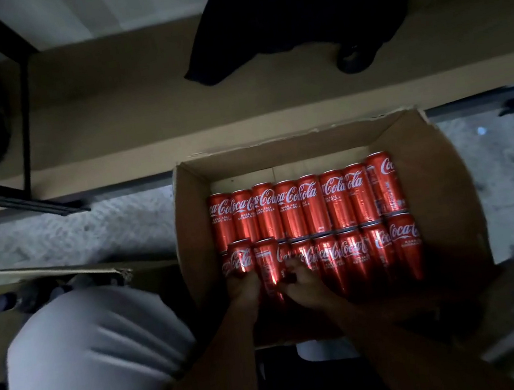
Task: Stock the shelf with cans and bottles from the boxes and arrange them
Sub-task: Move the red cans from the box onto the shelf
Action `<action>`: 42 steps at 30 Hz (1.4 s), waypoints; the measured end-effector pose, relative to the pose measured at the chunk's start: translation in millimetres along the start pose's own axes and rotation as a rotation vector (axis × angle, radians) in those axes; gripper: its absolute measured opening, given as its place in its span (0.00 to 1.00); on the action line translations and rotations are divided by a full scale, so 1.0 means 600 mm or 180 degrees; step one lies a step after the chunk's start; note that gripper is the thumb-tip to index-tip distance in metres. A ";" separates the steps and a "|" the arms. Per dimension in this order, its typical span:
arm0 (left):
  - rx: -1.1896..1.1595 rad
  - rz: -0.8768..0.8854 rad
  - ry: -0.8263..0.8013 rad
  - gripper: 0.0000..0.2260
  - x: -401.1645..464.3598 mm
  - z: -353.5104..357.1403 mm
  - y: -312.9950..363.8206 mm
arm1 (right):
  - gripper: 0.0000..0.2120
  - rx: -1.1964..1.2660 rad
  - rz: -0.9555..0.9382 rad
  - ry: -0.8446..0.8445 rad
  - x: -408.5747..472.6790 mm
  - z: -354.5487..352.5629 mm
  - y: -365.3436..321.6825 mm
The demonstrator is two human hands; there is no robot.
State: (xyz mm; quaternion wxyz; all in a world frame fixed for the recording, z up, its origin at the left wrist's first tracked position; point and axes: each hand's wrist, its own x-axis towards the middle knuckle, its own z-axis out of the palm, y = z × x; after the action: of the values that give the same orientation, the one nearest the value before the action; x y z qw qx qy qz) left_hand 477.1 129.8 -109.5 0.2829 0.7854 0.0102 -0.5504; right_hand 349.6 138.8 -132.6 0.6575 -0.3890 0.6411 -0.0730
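Both your hands are down in the open cardboard box [441, 202] of red cans.

Glossy slim cans [313, 206] lie in two rows on matte brown card. Your left hand [244, 287] curls its fingers round the raised near-left can [241, 258]; your right hand [301, 283] curls its fingers on the next can [267, 266]. The flat wooden shelf [139, 118] runs beyond the box.

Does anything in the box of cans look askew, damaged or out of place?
Mostly tidy: the red cola cans lie in two rows in the open cardboard box. The far-right can of the back row sits turned, label sideways. The box's far rim looks ragged. Both hands grip near-row cans.
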 end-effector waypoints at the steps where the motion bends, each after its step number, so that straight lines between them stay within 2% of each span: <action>1: 0.0038 0.0030 -0.0110 0.16 0.003 0.003 -0.003 | 0.19 0.0155 -0.0004 0.0004 -0.005 -0.006 -0.002; 4: 0.0274 -0.0100 -0.0355 0.18 0.017 0.014 -0.010 | 0.19 0.0730 -0.0062 -0.0141 -0.009 -0.027 -0.005; 8: 0.1048 0.0127 -0.0903 0.14 0.024 0.033 -0.015 | 0.16 0.1085 0.0111 -0.0017 0.000 -0.057 -0.008; 12: 0.1404 0.0209 -0.1189 0.20 0.029 0.053 -0.016 | 0.21 0.0899 0.0167 -0.0189 0.003 -0.096 0.007; 13: 0.1409 0.0233 -0.1229 0.24 0.030 0.055 -0.018 | 0.22 0.0906 0.0180 -0.0205 0.001 -0.104 0.010; 16: 0.1527 0.0303 -0.1324 0.32 0.027 0.058 -0.026 | 0.18 0.0893 0.0344 -0.0208 -0.005 -0.127 0.018; 19: 0.1944 0.0156 -0.1431 0.21 0.017 0.057 -0.019 | 0.18 0.0827 0.0605 -0.0092 -0.017 -0.148 0.024; 21: 0.2315 0.0176 -0.1475 0.14 0.011 0.058 -0.009 | 0.22 0.0809 0.0627 -0.0080 -0.025 -0.160 0.022; 23: 0.2506 0.0240 -0.1503 0.10 0.007 0.063 -0.002 | 0.19 0.0764 0.0574 -0.0123 -0.029 -0.170 0.016; 25: 0.2228 -0.0004 -0.1564 0.06 -0.005 0.074 0.000 | 0.13 0.0700 0.0629 -0.0135 -0.031 -0.175 0.005; 26: 0.1956 -0.0150 -0.1533 0.07 -0.013 0.082 -0.003 | 0.14 0.0688 0.0656 -0.0168 -0.032 -0.175 0.002; 29: 0.1258 -0.0186 -0.1205 0.16 -0.020 0.109 -0.024 | 0.18 0.0596 0.0785 -0.0190 -0.040 -0.171 -0.003; 31: 0.1363 0.0000 -0.0995 0.21 -0.021 0.123 -0.039 | 0.20 0.0573 0.0752 0.0084 -0.051 -0.170 0.002; 33: 0.1787 0.0250 -0.0746 0.28 -0.021 0.133 -0.055 | 0.21 0.0552 0.0787 0.0371 -0.062 -0.177 0.022; 36: 0.2106 0.0475 -0.0463 0.34 -0.023 0.139 -0.066 | 0.26 0.0640 0.0957 0.0521 -0.067 -0.190 0.048; 38: 0.1709 0.0348 -0.0651 0.30 -0.020 0.133 -0.068 | 0.31 0.0706 0.1010 0.0586 -0.070 -0.196 0.046; 42: 0.0894 -0.0065 -0.1333 0.23 -0.035 0.110 -0.043 | 0.29 0.1169 0.0803 0.0637 -0.068 -0.196 0.018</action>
State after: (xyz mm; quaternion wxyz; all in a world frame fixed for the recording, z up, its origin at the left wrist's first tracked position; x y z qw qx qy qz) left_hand 403.8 127.4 -118.1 0.1614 0.6857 -0.1173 -0.7000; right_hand 232.6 121.5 -92.3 0.6544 -0.1706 0.7225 -0.1438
